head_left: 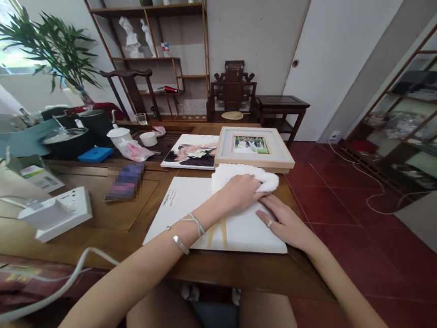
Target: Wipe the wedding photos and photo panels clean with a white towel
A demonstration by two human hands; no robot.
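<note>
My left hand (239,192) is closed on a folded white cloth (251,176), pressing it against the far part of a large white album cover (184,202) that lies flat on the wooden table (130,212). My right hand (284,222) lies flat and open on the album's right side, fingers stretched out, a ring on one finger. Bracelets circle my left wrist.
Beyond the album sit a framed photo (256,146) and a photo print (191,154). To the left are a power strip (59,211) with white cables, a phone (125,181), cups, pots and a potted plant (56,47). Shelves, chairs and a door stand behind; red tiled floor at right.
</note>
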